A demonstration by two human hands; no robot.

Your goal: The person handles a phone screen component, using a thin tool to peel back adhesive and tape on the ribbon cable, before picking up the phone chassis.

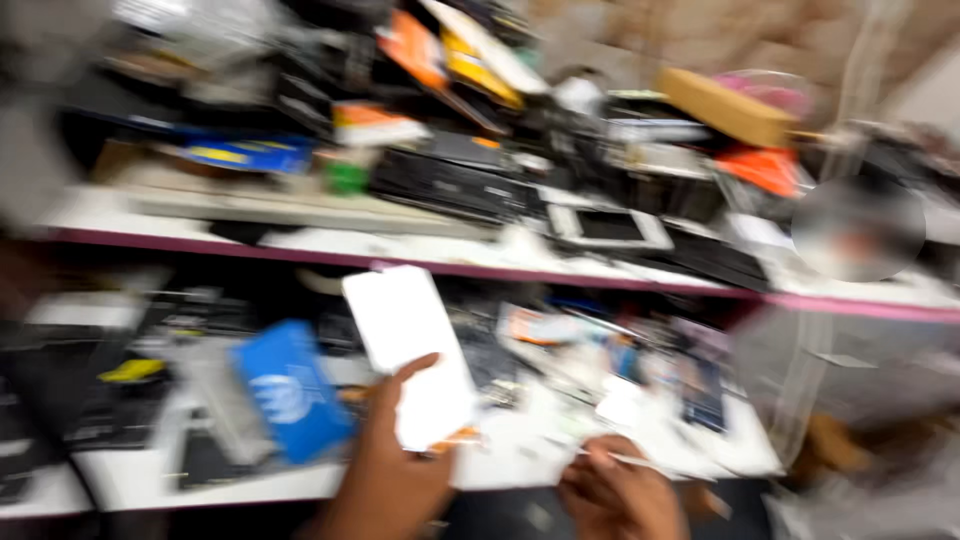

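Two hands of mine show at the bottom of a blurred view. My left hand [385, 470] is curled around the lower end of a white flat panel [410, 350], thumb laid across its face, so the panel stands tilted up and away from my palm. My right hand [620, 495] sits just to the right of it, fingers pinched narrow on a thin pale tool [625, 458] that sticks out to the right; how tight the pinch is I cannot tell through the blur. Left of my left hand lies a blue box [290, 390] on the white bench [200, 475]. Beyond both hands runs a shelf with a purple edge [500, 270], piled with dark devices and a white-framed tablet [608, 228]
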